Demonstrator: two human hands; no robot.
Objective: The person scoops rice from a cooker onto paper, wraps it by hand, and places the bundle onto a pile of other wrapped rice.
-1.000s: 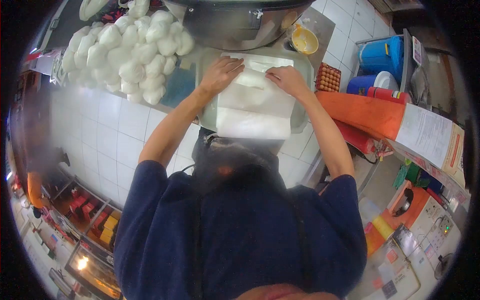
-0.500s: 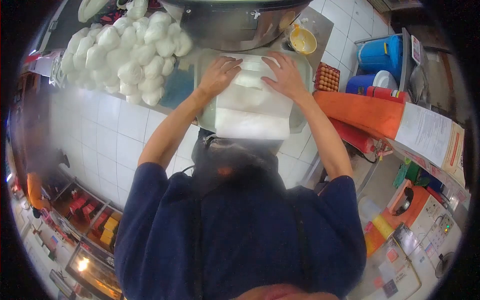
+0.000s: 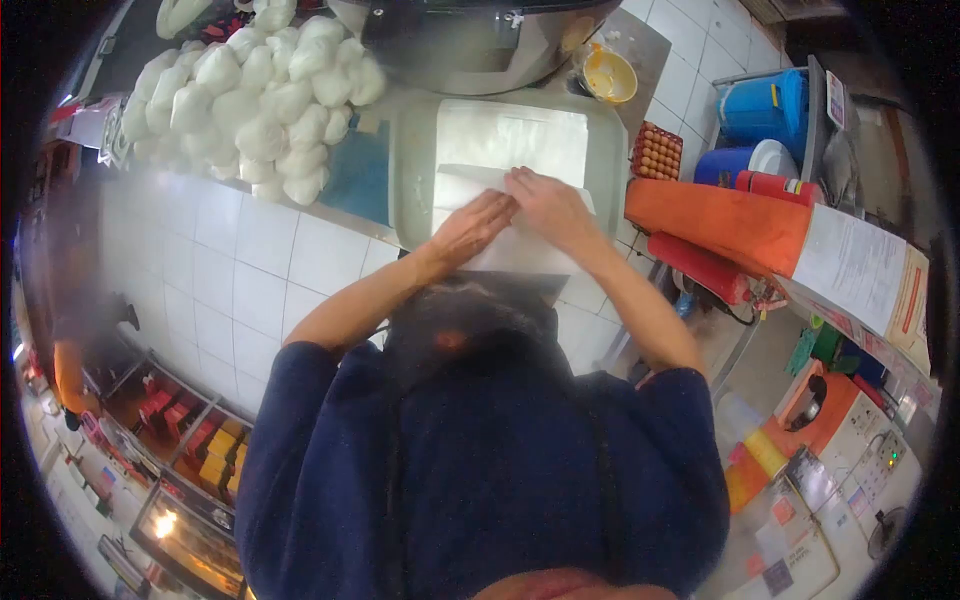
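Note:
A pale rectangular tray lies in front of me with white paper sheets in it. The far sheet lies flat and shiny, while the nearer one is lifted and folded over. My left hand is on the fold with its fingers pressed together. Meeting it from the other side, my right hand is also closed on the paper, fingertips touching near the middle. The fingers partly hide the fold.
Left of the tray is a heap of white rounded bundles. A large dark appliance stands behind it. A yellow-stained bowl sits at the far right corner, with a tray of eggs and an orange panel further right.
Both hands have moved toward me and together from the far end of the sheet. The far part of the paper is uncovered, and the near part is now lifted and folded.

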